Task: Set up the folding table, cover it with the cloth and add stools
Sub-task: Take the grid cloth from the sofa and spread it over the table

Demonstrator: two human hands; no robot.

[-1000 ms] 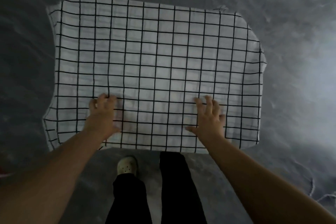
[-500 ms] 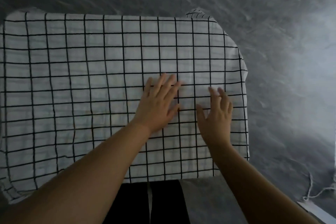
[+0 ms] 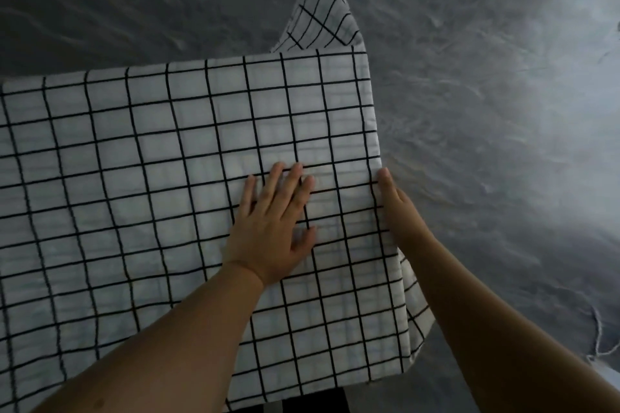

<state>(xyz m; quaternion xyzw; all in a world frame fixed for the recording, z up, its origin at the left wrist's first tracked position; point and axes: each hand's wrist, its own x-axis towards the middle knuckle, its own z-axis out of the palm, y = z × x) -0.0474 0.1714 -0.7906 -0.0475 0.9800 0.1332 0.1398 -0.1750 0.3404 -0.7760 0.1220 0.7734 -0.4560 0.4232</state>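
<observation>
A white cloth point(image 3: 141, 178) with a black grid lies spread over the folding table, which is hidden beneath it. My left hand point(image 3: 273, 223) rests flat on the cloth near its right side, fingers spread. At the table's right edge my right hand point(image 3: 397, 203) presses against the hanging side of the cloth; its fingers are mostly hidden, so I cannot tell whether it grips the fabric. A corner of the cloth point(image 3: 318, 17) hangs down at the far right. No stools are in view.
Dark grey marbled floor point(image 3: 486, 111) surrounds the table at the back and right. A pale string point(image 3: 604, 335) lies on the floor at the right edge. Dark trouser legs point(image 3: 312, 402) show below the cloth's near edge.
The view has shifted right and closer to the table's right end. My left hand slid rightward across the cloth, and my right hand moved from the top surface down over the right edge.
</observation>
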